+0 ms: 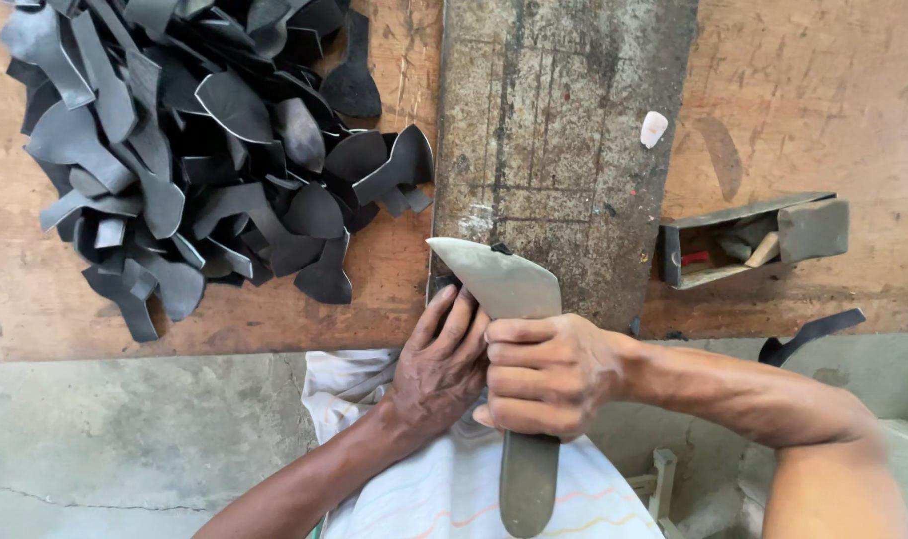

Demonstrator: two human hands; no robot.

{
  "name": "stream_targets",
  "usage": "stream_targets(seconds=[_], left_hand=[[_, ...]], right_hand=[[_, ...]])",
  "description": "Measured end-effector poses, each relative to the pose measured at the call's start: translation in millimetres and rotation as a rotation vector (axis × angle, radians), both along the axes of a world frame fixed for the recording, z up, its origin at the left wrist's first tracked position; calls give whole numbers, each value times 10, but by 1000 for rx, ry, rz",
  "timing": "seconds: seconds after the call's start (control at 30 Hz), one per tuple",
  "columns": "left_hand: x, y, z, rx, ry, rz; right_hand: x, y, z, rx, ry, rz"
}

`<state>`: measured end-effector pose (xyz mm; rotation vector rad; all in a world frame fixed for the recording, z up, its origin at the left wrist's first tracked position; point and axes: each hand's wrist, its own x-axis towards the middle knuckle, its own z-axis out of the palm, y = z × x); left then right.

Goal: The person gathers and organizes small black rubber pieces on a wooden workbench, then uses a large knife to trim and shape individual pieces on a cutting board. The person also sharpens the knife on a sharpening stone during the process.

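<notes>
Many dark cut pieces (205, 150) heap on the surface (35, 299), cropped at the top. The left hand (439, 364) presses a mostly hidden piece; the right hand (546, 374) fists a broad knife (499, 284) over the stone slab (564, 120).

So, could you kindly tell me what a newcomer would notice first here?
The big heap of dark grey cut leather pieces at upper left. At centre, the right hand grips a broad, pale-bladed knife on a worn stone slab, the left hand beside it.
</notes>
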<state>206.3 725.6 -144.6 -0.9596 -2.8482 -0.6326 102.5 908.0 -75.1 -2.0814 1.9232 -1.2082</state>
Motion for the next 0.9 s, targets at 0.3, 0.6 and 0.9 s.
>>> stream_targets(seconds=[0.3,0.6,0.9], left_hand=[[-49,-30,120,-80,119,41],[3,21,-13,-4,-4,21],[-43,-13,143,-65,50,43]], right_hand=[[173,290,70,52,96,-107],[-32,31,-66,14,35,24],[136,245,99,85,43,-69]])
